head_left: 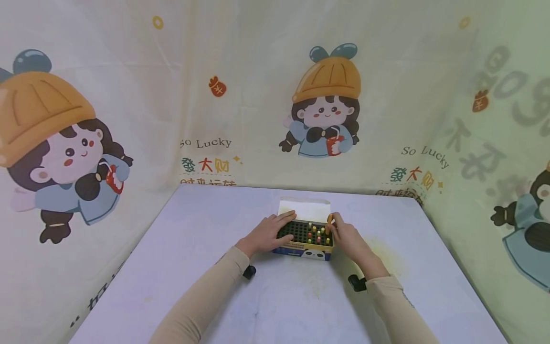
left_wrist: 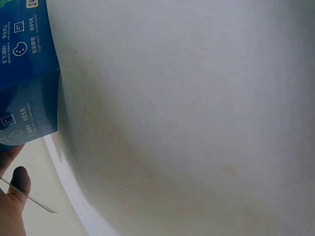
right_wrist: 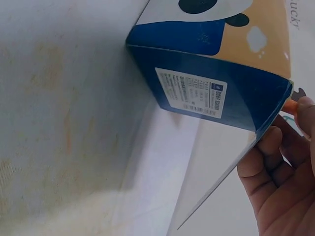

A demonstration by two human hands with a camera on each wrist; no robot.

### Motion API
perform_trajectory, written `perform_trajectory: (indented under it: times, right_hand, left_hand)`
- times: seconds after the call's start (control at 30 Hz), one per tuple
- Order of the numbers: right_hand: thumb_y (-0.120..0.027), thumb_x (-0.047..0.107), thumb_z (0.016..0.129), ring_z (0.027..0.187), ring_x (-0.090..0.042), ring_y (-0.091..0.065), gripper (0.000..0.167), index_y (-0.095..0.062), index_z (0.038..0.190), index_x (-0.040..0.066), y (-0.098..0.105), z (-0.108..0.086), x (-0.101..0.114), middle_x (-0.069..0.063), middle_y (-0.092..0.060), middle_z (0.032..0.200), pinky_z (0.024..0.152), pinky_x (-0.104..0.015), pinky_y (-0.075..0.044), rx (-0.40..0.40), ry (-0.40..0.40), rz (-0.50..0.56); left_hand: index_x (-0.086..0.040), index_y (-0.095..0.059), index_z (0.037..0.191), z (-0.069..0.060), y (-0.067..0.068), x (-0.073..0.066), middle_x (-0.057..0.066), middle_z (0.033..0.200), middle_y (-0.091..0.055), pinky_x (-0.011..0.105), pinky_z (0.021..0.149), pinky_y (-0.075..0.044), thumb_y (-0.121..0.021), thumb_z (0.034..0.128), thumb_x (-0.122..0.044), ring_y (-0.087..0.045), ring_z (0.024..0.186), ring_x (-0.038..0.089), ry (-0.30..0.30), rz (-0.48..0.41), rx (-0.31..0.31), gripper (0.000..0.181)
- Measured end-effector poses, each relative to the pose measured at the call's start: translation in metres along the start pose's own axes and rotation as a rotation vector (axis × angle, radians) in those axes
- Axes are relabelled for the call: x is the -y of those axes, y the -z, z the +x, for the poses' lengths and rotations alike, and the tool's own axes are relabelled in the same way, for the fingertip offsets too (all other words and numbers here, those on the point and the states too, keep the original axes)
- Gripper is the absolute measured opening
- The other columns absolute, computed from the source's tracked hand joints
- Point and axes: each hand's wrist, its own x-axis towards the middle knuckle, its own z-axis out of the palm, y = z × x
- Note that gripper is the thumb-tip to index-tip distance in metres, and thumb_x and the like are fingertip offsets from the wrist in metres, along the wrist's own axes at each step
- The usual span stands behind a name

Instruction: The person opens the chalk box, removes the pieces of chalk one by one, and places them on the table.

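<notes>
A blue and yellow chalk box [head_left: 301, 251] with a panda face stands on the table, its white lid flap [head_left: 305, 209] raised at the back. A black holder [head_left: 300, 229] full of round holes fills it, with several coloured chalk sticks [head_left: 319, 233] in the right part. My left hand [head_left: 270, 232] rests on the left end of the box, fingers and thumb stretched across the top. With my right hand [head_left: 345, 236] I pinch an orange chalk stick [head_left: 329, 222], upright at the right end of the holder. Its lower end is hard to make out.
The white table [head_left: 193, 239] reaches out on all sides of the box. Behind it hangs a curtain [head_left: 258, 110] printed with cartoon figures. Dark wrist devices [head_left: 357, 283] sit under both forearms.
</notes>
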Motion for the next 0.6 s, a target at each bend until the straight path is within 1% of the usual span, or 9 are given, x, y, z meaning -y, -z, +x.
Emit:
perform_trajectory:
  times: [0.1, 0.33, 0.43, 0.53, 0.6]
  right_hand:
    - [-0.045, 0.022, 0.113, 0.066, -0.017, -0.057, 0.019, -0.042, 0.125, 0.008, 0.001, 0.000, 0.002, -0.015, -0.070, 0.098, 0.057, -0.032, -0.046, -0.001, -0.017, 0.040]
    - [-0.043, 0.020, 0.113, 0.061, -0.019, -0.052, 0.018, -0.043, 0.125, 0.006, 0.003, 0.003, 0.002, -0.017, -0.070, 0.098, 0.054, -0.032, -0.043, -0.030, -0.063, 0.129]
    - [-0.042, 0.020, 0.114, 0.064, -0.020, -0.054, 0.018, -0.043, 0.126, 0.007, 0.005, 0.001, 0.001, -0.017, -0.070, 0.099, 0.056, -0.032, -0.044, -0.038, -0.083, 0.171]
    - [-0.039, 0.021, 0.114, 0.068, -0.020, -0.057, 0.022, -0.042, 0.130, 0.006, 0.009, -0.002, -0.001, -0.018, -0.071, 0.102, 0.057, -0.032, -0.045, -0.048, -0.100, 0.245]
    - [-0.039, 0.022, 0.115, 0.069, -0.019, -0.059, 0.025, -0.042, 0.132, 0.005, 0.011, -0.004, -0.004, -0.018, -0.071, 0.103, 0.058, -0.031, -0.047, -0.072, -0.119, 0.288]
  left_hand:
    - [-0.027, -0.023, 0.167, -0.001, 0.001, 0.000, -0.006, 0.173, -0.020, 0.068, 0.120, -0.026, -0.045, 0.1064, -0.058, -0.033, 0.152, 0.045, 0.002, 0.002, 0.008, 0.072]
    - [-0.024, -0.026, 0.166, 0.001, 0.004, -0.002, -0.005, 0.173, -0.022, 0.069, 0.120, -0.025, -0.047, 0.1065, -0.056, -0.032, 0.152, 0.047, 0.004, -0.013, -0.001, 0.071]
    - [-0.024, -0.025, 0.167, 0.001, 0.004, -0.003, -0.004, 0.173, -0.022, 0.067, 0.121, -0.025, -0.046, 0.1066, -0.056, -0.032, 0.152, 0.046, 0.006, -0.002, 0.010, 0.071]
    - [-0.025, -0.024, 0.167, 0.000, 0.003, -0.003, -0.005, 0.173, -0.021, 0.065, 0.122, -0.026, -0.046, 0.1066, -0.056, -0.032, 0.152, 0.044, 0.011, 0.013, 0.022, 0.071]
    - [-0.026, -0.024, 0.167, 0.000, 0.003, -0.003, -0.005, 0.173, -0.021, 0.064, 0.122, -0.025, -0.045, 0.1065, -0.057, -0.032, 0.153, 0.044, 0.010, 0.014, 0.022, 0.071]
